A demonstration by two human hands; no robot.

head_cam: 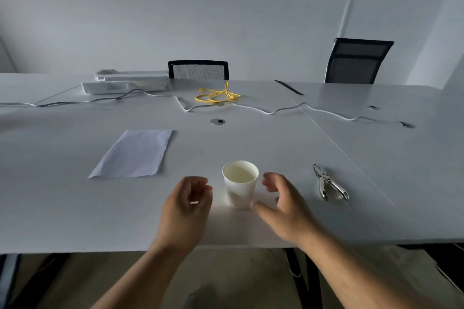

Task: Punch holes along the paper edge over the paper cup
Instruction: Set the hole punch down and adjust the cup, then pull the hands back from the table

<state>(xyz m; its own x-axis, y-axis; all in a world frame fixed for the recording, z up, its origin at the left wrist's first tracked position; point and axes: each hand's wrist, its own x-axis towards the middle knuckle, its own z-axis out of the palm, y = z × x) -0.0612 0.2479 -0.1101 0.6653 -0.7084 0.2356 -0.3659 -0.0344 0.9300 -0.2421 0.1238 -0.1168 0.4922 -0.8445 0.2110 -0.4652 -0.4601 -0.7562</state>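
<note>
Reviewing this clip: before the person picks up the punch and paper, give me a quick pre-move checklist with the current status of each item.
1. Paper cup upright, mouth open to catch chads: ok.
2. Hole punch within reach, lying free to the right of the cup: ok.
3. Paper sheet flat on the table, left of the cup, not yet over it: not ok.
4. Holes already along the sheet's right edge: ok, a dotted row shows.
5. Left hand and right hand empty, flanking the cup: ok.
6. Cup contents: cannot tell.
</note>
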